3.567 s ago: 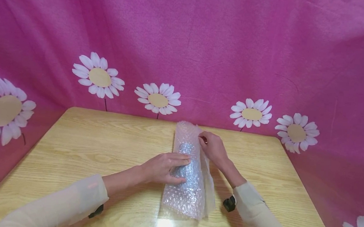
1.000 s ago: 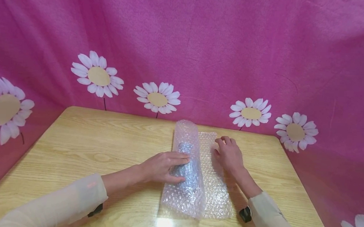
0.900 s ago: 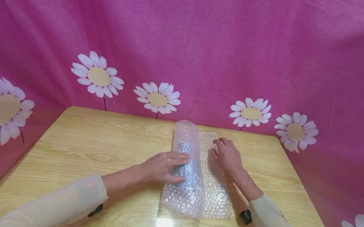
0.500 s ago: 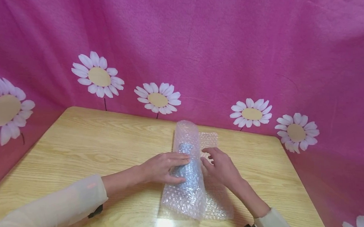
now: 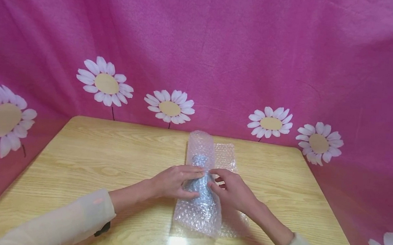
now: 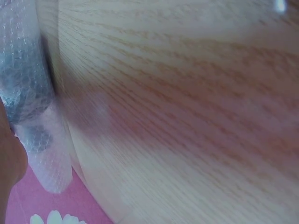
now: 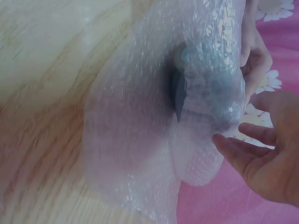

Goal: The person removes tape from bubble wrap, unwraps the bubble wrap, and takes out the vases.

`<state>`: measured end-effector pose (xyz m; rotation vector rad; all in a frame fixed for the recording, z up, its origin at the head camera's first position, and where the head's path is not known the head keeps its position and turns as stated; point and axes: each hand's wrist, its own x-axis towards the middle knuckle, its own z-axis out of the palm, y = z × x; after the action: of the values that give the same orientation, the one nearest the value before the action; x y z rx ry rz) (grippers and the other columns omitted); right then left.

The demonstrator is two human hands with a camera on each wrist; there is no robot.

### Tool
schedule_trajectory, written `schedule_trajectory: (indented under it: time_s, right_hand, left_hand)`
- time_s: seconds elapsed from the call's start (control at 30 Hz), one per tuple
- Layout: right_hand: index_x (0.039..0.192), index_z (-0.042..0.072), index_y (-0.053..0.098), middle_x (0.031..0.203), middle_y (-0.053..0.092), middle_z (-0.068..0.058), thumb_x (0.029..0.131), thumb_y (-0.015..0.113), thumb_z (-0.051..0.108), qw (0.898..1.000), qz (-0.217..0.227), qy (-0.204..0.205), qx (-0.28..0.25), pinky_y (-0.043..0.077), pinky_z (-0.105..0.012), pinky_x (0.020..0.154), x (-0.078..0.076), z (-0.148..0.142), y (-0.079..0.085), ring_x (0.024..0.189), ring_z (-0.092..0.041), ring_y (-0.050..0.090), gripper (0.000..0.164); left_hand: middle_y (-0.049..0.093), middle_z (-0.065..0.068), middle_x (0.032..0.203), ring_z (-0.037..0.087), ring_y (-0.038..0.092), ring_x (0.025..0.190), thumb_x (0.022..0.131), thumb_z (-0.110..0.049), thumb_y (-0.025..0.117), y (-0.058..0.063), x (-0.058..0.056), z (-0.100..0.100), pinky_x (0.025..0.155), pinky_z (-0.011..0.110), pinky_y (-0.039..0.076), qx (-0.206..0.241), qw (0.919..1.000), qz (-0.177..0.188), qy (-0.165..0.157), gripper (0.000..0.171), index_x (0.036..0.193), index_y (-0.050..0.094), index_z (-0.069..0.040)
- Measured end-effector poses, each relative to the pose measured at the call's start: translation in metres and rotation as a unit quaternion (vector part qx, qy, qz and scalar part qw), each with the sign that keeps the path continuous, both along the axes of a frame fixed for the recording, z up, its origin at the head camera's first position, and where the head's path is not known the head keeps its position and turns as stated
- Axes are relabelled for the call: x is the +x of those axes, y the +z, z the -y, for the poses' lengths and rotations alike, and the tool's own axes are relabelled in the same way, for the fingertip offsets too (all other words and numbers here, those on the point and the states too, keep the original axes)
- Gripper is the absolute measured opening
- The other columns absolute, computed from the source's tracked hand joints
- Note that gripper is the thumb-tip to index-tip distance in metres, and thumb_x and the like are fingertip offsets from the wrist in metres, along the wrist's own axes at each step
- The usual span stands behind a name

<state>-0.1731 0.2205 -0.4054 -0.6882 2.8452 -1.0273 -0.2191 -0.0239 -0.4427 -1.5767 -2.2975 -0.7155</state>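
A bluish, bottle-like object (image 5: 201, 188) lies inside a sheet of bubble wrap (image 5: 197, 214) folded over it; its exact kind is blurred by the wrap. From the left, my left hand (image 5: 175, 180) rests on the bundle, fingers extended across its top and thumb apart. My right hand (image 5: 234, 188) is at the bundle's right side, fingers loosely bent and parted, fingertips at or just off the wrap. In the right wrist view the dark object (image 7: 177, 91) shows under the fold, with the right hand (image 7: 275, 158) beside it and the left hand (image 7: 254, 56) beyond.
A loose flap of bubble wrap (image 5: 226, 153) lies flat on the wooden table (image 5: 126, 148) right of the bundle. Pink cloth (image 5: 219, 57) printed with daisies hangs behind and beside the table. Light glares on the table's front edge.
The right hand let go of the wrap's edge, which now lies spread out to the right. It then moved left and nearer, to the bundle's side. The left hand stays in place.
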Motion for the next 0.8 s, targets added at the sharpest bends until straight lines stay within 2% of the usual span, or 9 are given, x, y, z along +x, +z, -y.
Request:
schedule_trajectory:
  time_s: [0.23,0.47,0.63,0.8]
  right_hand:
    - [0.129,0.002,0.061,0.124,0.064,-0.017,0.094,0.069,0.014,1.000,-0.015,-0.005,0.011,0.059,-0.031,0.078,0.003,0.001,0.000,0.101,-0.029,0.068,0.038]
    - [0.132,0.000,0.058,0.125,0.062,-0.018,0.091,0.073,0.012,0.999,-0.028,-0.002,-0.028,0.059,-0.035,0.079,0.003,-0.003,-0.008,0.100,-0.031,0.068,0.045]
    - [0.134,0.000,0.056,0.127,0.061,-0.019,0.093,0.071,0.012,0.998,-0.019,0.005,-0.055,0.058,-0.028,0.078,0.006,-0.002,-0.015,0.101,-0.032,0.068,0.045]
    - [0.134,0.000,0.057,0.127,0.061,-0.018,0.094,0.070,0.012,0.998,-0.028,0.005,-0.053,0.058,-0.025,0.077,0.007,-0.002,-0.017,0.100,-0.030,0.069,0.044]
  left_hand:
    - [0.058,0.013,0.138,0.025,0.054,0.129,0.086,-0.040,0.076,-0.001,-0.001,-0.003,0.107,0.033,0.041,0.002,1.0000,0.004,0.001,0.061,0.131,0.064,-0.001]
    - [0.057,0.013,0.139,0.024,0.054,0.129,0.088,-0.040,0.075,-0.001,-0.001,-0.003,0.106,0.032,0.041,-0.001,1.0000,0.006,-0.003,0.060,0.132,0.063,-0.001]
    - [0.057,0.012,0.140,0.024,0.053,0.129,0.087,-0.040,0.076,0.002,0.002,0.000,0.106,0.035,0.042,-0.005,0.9997,0.023,-0.001,0.060,0.131,0.064,-0.001]
    - [0.057,0.013,0.140,0.025,0.053,0.129,0.087,-0.039,0.076,0.004,0.002,0.001,0.106,0.035,0.042,-0.011,0.9994,0.032,0.001,0.060,0.132,0.063,-0.001]
